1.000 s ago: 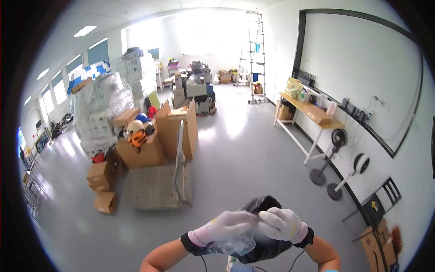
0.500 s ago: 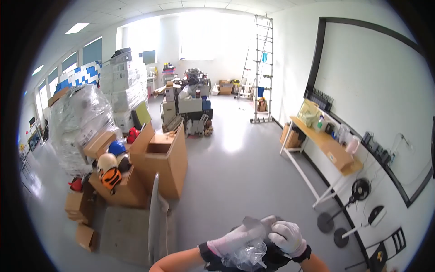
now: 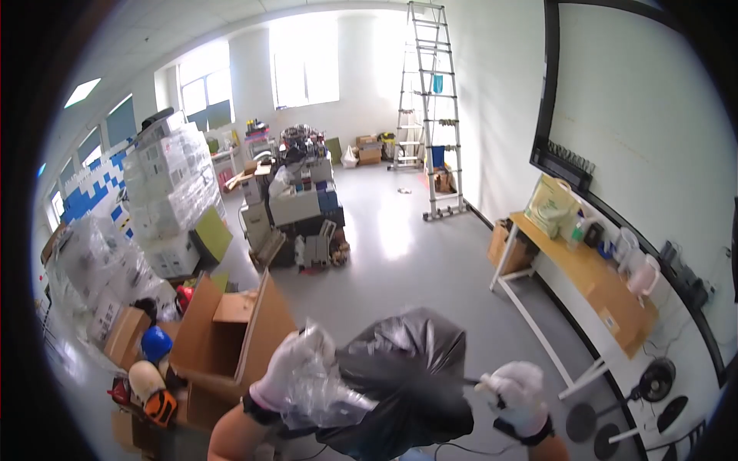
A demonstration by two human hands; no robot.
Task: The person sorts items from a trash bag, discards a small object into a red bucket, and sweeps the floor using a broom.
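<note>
Between my hands hangs a large black plastic bag point(image 3: 419, 384), puffed and creased. White-gloved, my left hand point(image 3: 296, 355) is closed on a crumpled clear plastic bag point(image 3: 323, 399) at the black bag's left side; whether it also grips the black bag I cannot tell. My right hand point(image 3: 516, 393), in a white glove too, is closed on a thin, stretched black strand of the bag, pulled out to the right. Dark bands circle both wrists. Below the black bag, thin dark cables show near the lower edge.
An open cardboard box point(image 3: 223, 338) stands at my left, beside a blue helmet point(image 3: 156, 343) and plastic-wrapped stacks point(image 3: 173, 180). A wooden-topped table point(image 3: 584, 280) runs along the right wall, with a black fan point(image 3: 657, 379) nearby. Farther off stand a ladder point(image 3: 438, 115) and piled equipment point(image 3: 307, 200).
My hands, close together before, are now wide apart. The black bag has come up into view, spread between them. The camera view has shifted, moving the room's things within the picture.
</note>
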